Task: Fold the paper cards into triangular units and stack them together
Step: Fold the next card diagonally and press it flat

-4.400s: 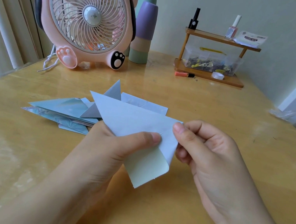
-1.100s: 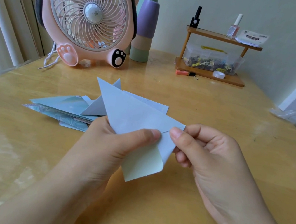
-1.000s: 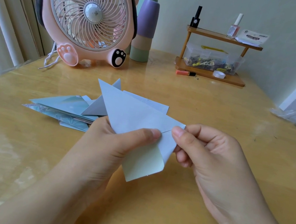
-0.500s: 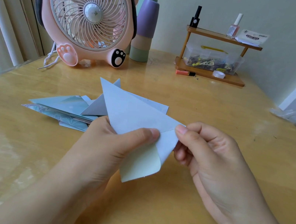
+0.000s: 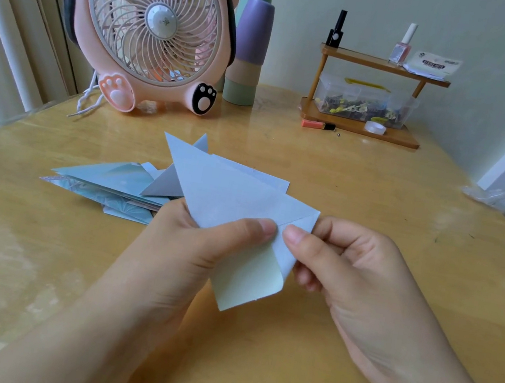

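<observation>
Two hands hold one blue card (image 5: 230, 194) up over the yellow surface (image 5: 377, 191), near the middle of the view. The card is partly folded into a pointy triangle shape. Its sharp tip points to about 11 o'clock. A loose flap (image 5: 250, 280) curls down toward 6 o'clock and shows a pale green side.

The left hand (image 5: 189, 247) comes in from 7 o'clock. Its thumb lies flat on top of the card and its other fingers are hidden under the paper, so it pinches the card. The right hand (image 5: 350, 273) comes in from 4 o'clock. Its thumb tip presses the card right beside the left thumb, and its curled fingers (image 5: 334, 227) sit behind the card's right corner. It pinches the card too.

Behind the card, at about 9 o'clock from it, a pile (image 5: 106, 184) of more blue paper pieces lies flat on the surface. One grey-blue point of the pile pokes up just behind the held card.

Far back at 11 o'clock stands a pink fan (image 5: 149, 22). Beside it, at 12 o'clock, is a tower of cups (image 5: 250, 48). At 1 o'clock is a small wooden shelf (image 5: 364, 123) with two little bottles on top and a clear box under them.
</observation>
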The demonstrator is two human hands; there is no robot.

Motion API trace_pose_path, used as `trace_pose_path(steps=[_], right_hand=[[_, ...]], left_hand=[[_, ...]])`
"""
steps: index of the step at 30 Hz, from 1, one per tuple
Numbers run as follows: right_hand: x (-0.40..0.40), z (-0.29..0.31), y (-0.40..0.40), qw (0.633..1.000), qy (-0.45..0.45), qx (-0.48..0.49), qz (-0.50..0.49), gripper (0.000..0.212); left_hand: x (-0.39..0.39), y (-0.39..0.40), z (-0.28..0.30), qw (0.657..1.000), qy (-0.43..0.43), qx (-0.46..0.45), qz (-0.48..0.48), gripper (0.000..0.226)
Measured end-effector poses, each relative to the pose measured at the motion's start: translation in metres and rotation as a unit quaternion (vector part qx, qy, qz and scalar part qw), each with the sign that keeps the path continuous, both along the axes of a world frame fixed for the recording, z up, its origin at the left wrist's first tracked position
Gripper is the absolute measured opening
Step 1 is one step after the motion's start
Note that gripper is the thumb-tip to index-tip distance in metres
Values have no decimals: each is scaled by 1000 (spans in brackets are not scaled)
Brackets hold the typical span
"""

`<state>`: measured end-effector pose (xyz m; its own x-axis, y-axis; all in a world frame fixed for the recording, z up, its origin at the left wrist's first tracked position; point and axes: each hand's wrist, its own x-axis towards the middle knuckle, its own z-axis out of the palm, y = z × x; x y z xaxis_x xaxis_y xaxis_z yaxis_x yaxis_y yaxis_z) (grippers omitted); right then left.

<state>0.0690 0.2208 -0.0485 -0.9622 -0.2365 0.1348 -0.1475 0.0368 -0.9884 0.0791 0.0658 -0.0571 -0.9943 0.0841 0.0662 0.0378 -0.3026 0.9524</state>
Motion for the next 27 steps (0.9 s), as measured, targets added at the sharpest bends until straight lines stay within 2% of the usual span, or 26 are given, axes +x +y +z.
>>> trace_pose_path(steps=[6, 17, 22, 27], right_hand=[[-1, -1, 1, 1000, -4, -5, -3, 20], [0, 0, -1, 1000, -6, -4, 2, 17], [-2, 2, 1, 999, -8, -33, -27, 18], [-1, 1, 1, 999, -5, -18, -39, 21]], left_hand=[[-1, -1, -1, 998, -39, 41, -11, 29], [-1, -1, -2, 1000, -21, 14, 2, 24], [-2, -1, -3, 1000, -19, -2, 7, 27], [-1, -2, -2, 1000, -8, -10, -6, 22]])
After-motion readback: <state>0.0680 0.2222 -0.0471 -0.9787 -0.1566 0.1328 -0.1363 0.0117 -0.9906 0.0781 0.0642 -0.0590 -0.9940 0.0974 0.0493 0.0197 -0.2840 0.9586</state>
